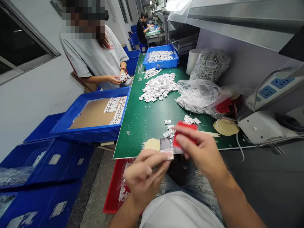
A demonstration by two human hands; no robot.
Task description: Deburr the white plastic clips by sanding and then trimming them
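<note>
Between the fingers of my left hand is a small white plastic piece, held near the table's front edge. My right hand pinches a flat red piece close to it, slightly blurred. Beneath and between the hands lie a dark grey square and a round pale yellow disc. Several loose white pieces are scattered just beyond, some partly hidden by the red piece. A pale flat stick lies to the right of my right hand.
A pile of white pieces covers the green table's middle. Bagged pieces and a power strip stand right. Left are a blue tray and a co-worker. A red bin sits below the edge.
</note>
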